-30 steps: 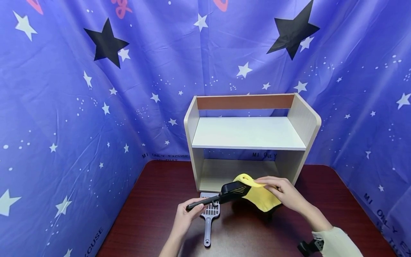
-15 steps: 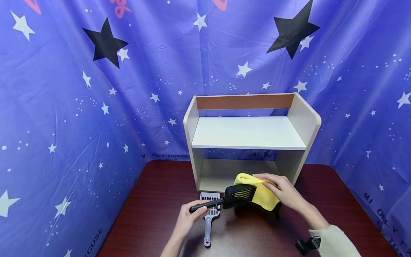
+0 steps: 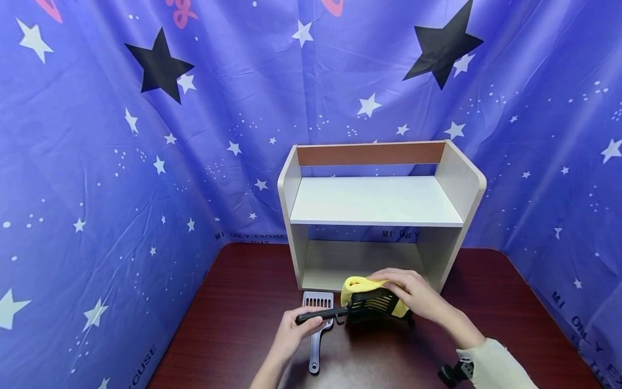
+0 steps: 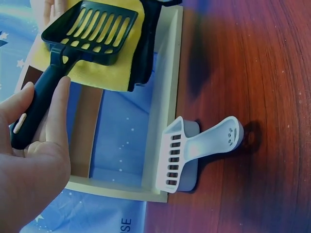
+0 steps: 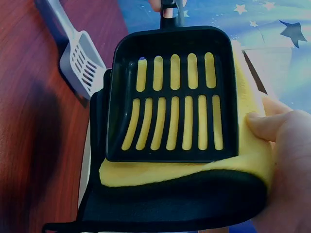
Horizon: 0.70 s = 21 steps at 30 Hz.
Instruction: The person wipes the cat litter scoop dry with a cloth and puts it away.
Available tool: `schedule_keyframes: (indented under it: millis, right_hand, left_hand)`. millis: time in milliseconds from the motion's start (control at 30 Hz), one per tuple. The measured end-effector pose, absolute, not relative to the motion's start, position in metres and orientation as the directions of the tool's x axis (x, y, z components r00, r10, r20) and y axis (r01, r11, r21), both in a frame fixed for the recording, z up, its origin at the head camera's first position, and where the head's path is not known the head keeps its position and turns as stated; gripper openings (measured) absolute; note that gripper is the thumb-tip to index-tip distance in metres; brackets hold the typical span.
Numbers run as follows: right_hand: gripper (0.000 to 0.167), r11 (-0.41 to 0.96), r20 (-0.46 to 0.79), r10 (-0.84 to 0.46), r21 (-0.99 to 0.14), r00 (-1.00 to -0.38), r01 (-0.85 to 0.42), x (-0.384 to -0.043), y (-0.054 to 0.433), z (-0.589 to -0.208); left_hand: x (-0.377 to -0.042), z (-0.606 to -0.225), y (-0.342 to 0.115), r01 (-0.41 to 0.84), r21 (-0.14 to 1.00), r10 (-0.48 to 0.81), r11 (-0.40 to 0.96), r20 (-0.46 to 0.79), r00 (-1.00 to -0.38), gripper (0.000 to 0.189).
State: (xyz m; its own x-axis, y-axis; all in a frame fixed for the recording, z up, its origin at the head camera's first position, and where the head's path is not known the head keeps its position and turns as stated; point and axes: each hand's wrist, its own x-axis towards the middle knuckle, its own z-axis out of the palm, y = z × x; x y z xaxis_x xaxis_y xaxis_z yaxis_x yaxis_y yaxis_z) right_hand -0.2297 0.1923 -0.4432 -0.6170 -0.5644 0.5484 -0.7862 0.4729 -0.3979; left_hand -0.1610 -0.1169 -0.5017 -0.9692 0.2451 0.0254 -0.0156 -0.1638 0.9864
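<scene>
My left hand (image 3: 290,330) grips the handle of a black slotted litter scoop (image 3: 362,312), thumb along one side in the left wrist view. Behind the scoop's head lies a yellow cloth (image 3: 355,284) with a black backing, its yellow face showing through the slots (image 5: 175,41). My right hand (image 3: 413,292) holds that cloth from behind, the thumb (image 5: 260,127) on its yellow side near the scoop's edge. The cloth's near edge folds up below the scoop in the right wrist view. On the table under my left hand lies a grey litter scoop (image 3: 315,346), handle towards me.
A pale two-level shelf unit (image 3: 376,200) stands at the back of the dark red table (image 3: 233,324), just behind the scoops. Blue star-printed curtains (image 3: 121,189) hang behind and on both sides. A black device (image 3: 454,374) sits by the right sleeve.
The black scoop has moved right and slightly down, its slotted face turning more into view. My right hand with the cloth has moved left and down, so the scoop's head now overlaps more cloth.
</scene>
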Motion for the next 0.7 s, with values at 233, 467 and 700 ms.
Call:
schedule_keyframes:
  millis: [233, 467, 700]
  right_hand:
    - [0.039, 0.397, 0.557, -0.59, -0.429, -0.584, -0.811, -0.231, 0.194, -0.446]
    - [0.037, 0.39, 0.558, -0.557, -0.477, -0.615, -0.787, -0.233, 0.203, -0.45]
    - [0.034, 0.381, 0.594, -0.522, -0.48, -0.612, -0.791, -0.23, 0.21, -0.451]
  left_hand:
    - [-0.161, -0.505, -0.119, -0.007, 0.985, 0.208, -0.174, 0.03, -0.978, 0.04]
    - [-0.161, -0.505, -0.124, 0.011, 0.98, 0.188, -0.198, 0.049, -0.981, 0.041]
    - [-0.161, -0.505, -0.129, 0.04, 0.979, 0.172, -0.202, 0.076, -0.982, 0.04]
